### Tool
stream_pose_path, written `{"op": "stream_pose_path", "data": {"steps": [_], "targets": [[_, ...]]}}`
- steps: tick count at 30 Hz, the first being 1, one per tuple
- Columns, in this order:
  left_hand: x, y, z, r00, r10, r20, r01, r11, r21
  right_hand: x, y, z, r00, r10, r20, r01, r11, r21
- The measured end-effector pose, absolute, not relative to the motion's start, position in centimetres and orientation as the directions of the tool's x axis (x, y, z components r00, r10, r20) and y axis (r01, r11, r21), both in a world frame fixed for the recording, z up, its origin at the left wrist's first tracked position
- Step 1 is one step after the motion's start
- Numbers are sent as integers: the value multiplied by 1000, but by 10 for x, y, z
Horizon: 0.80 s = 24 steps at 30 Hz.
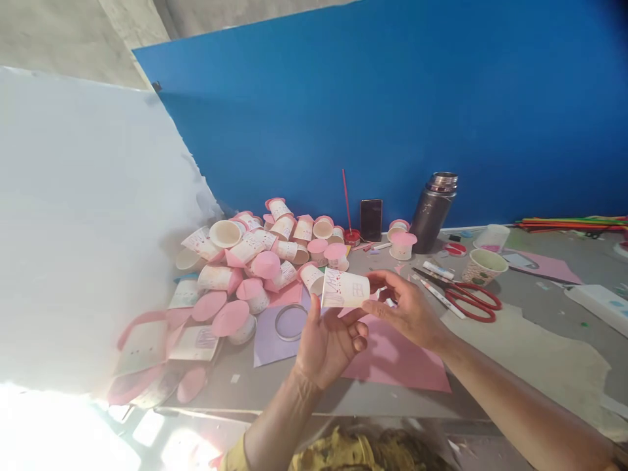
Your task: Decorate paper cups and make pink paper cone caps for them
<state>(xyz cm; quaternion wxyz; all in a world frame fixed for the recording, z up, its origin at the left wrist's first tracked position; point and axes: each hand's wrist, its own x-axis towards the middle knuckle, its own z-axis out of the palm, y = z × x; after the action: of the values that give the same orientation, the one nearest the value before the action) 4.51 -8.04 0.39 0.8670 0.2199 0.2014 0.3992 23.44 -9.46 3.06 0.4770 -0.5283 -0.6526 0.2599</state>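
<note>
A white paper cup [346, 288] lies sideways in the air between both hands, its wide end to the left. Purple lines, small red marks and a drawn window decorate its side. My right hand [405, 307] grips the narrow end between thumb and fingers. Palm up, my left hand [326, 350] supports the cup from below, thumb by the rim and the other fingers curled. Under the hands are a pink paper sheet [400, 360] and a lilac sheet [269, 337] with a grey ring [289, 322] on it.
Many decorated cups with pink paper pieces [230, 318] are heaped at the left. Red-handled scissors [473, 301], markers [438, 270] and a patterned cup [484, 267] lie to the right. A dark flask [434, 212] and a phone [371, 220] stand before the blue panel [367, 111].
</note>
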Motion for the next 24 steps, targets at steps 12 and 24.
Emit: {"op": "stream_pose_path", "data": {"steps": [12,24], "targets": [[-29,-111,-35,91,975,202,296,-220,930,262,-63,72,-257,941,222,914,311,-261],[-32,-121,-38,294,908,299,318,-388,865,286,-47,57,-104,909,404,907,253,-337]]}}
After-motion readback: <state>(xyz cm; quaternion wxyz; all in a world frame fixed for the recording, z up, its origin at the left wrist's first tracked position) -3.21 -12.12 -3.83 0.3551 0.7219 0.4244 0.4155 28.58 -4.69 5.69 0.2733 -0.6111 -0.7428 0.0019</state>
